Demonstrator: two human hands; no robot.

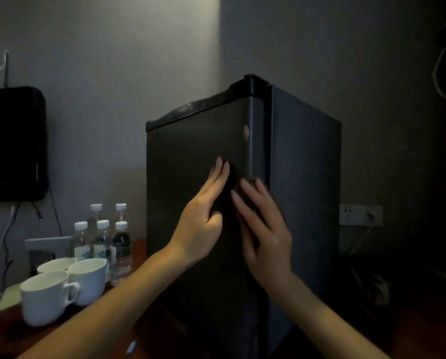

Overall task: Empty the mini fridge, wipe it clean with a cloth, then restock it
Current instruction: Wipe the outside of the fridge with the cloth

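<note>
The dark grey mini fridge (188, 151) stands on the wooden table with its door closed. Both my hands lie against the door near its right edge. My left hand (206, 211) has straight fingers pointing up and the thumb tucked in. My right hand (264, 229) lies flat beside it, its fingertips close to the door's edge. A dark patch (231, 182) shows between the two hands; I cannot tell whether it is a cloth. Several water bottles (102, 237) with white caps stand to the left of the fridge.
Three white cups (48, 296) sit at the front left of the table (138, 255), before the bottles. A black flat object (11, 141) hangs on the left wall with cables below. A wall socket (360, 215) with a plug is to the fridge's right.
</note>
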